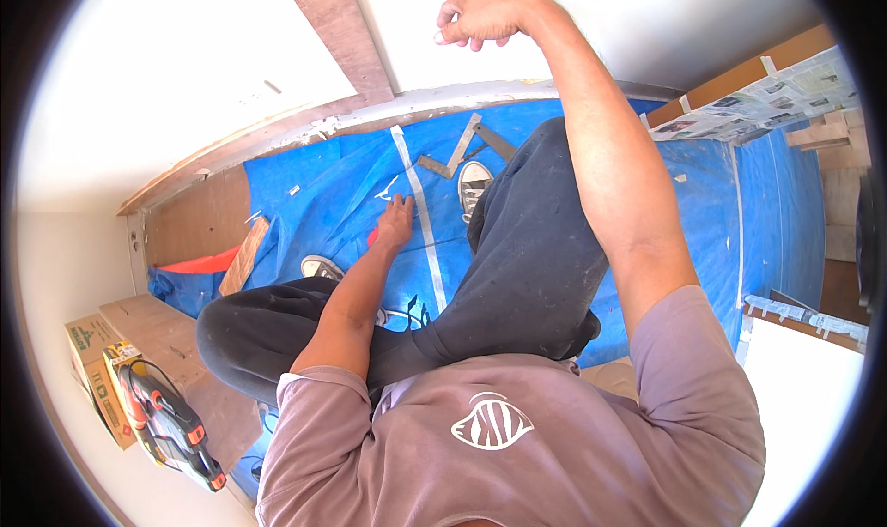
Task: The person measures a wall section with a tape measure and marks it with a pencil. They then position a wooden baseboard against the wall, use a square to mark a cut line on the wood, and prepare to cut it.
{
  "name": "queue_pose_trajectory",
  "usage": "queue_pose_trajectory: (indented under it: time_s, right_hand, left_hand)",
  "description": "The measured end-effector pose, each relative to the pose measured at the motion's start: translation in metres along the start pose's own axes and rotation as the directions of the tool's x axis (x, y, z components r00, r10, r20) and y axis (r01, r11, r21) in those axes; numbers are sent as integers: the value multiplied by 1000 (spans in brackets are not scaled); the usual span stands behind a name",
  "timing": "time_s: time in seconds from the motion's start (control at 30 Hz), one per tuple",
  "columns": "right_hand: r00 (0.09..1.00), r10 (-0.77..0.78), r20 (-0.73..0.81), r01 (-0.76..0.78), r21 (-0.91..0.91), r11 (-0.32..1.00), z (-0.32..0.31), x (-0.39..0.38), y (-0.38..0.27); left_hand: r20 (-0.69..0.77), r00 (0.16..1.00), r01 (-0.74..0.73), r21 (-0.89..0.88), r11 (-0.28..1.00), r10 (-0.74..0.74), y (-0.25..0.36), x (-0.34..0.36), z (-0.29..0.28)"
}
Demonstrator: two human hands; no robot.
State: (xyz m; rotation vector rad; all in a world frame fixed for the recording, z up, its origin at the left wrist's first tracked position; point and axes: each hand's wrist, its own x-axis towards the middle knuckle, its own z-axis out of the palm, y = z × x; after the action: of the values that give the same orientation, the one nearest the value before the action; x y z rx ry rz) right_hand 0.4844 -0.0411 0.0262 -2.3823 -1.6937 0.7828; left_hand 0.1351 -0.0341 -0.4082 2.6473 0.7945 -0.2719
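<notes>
My right hand (485, 16) is raised in front of the white wall (425, 28), beside a brown wooden upright (337, 28). Its fingers are curled in toward the thumb; whatever they may hold is too small to make out. Low down between my knees, my left hand (395, 220) reaches to the blue sheet (342, 185) on the floor, fingers stretched forward. A small red object (372, 238) shows beside its wrist, partly hidden. Just beyond that hand lie white scraps (386, 190). An angled, flat grey tool (453, 162) rests near my shoe (474, 183).
A red-and-black power tool (171, 425) lies beside cardboard boxes (97, 370) at left, near a wooden board (212, 379). A loose wood offcut (245, 257) leans by the corner. Newspaper-covered edging (767, 97) runs along the right. White tape (420, 213) crosses the sheet.
</notes>
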Motion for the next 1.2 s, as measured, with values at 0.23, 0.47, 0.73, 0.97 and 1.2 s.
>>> queue_pose_trajectory:
  time_s: [0.23,0.47,0.73,0.97,1.2]
  right_hand:
    - [997,-53,48,54,-24,998,0,12,-2]
    - [993,-95,-64,96,16,995,-8,-1,-23]
    - [994,-76,-81,69,-90,994,-9,-26,-77]
    - [985,-147,-92,132,-154,979,-1,-31,-106]
    - [986,-100,-133,63,-258,964,10,-22,-109]
  left_hand:
    - [-62,998,-26,-81,996,21,-4,-1,12]
    - [133,989,5,-445,895,61,-24,11,-60]
    - [-473,720,269,-484,833,-508,-252,-12,-184]
    - [-31,698,715,-16,699,-715,-387,-119,-120]
    - [93,675,724,106,681,-732,-393,-116,-94]
